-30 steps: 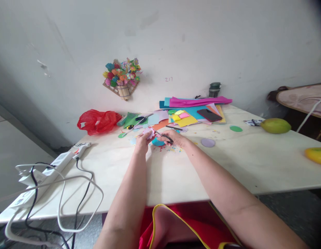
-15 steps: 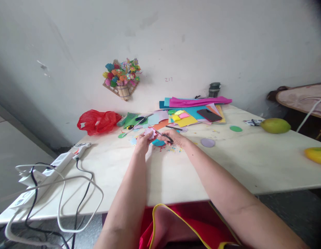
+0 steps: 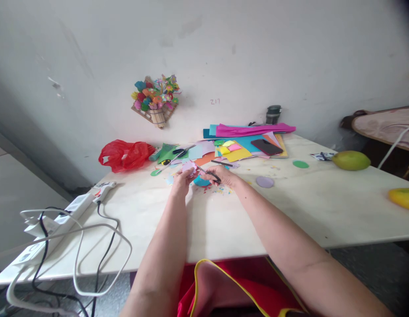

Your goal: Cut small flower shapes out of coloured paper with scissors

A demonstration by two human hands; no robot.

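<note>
My left hand (image 3: 182, 181) is closed on a small cut piece of pink-lilac paper (image 3: 188, 167), held just above the table. In my right hand (image 3: 224, 175) is a pair of scissors (image 3: 213, 176) with black handles, its blades pointing toward the paper at the upper left. Beneath the two hands lies a blue paper circle (image 3: 202, 181), partly covered. Tiny coloured paper scraps (image 3: 221, 190) are scattered on the tabletop below my right hand. A dark pencil or pen (image 3: 223, 163) rests just beyond that hand.
Coloured paper sheets (image 3: 246, 154) with a phone (image 3: 266, 147) on them lie at the back. A red plastic bag (image 3: 125, 155) stands left; power strips (image 3: 55, 231) and loose cables cross the left side. A green mango (image 3: 351, 160) and a lilac paper circle (image 3: 264, 182) are right.
The paper in my left hand has turned slightly and sits a little differently against the scissor blades. Both arms stay almost in place.
</note>
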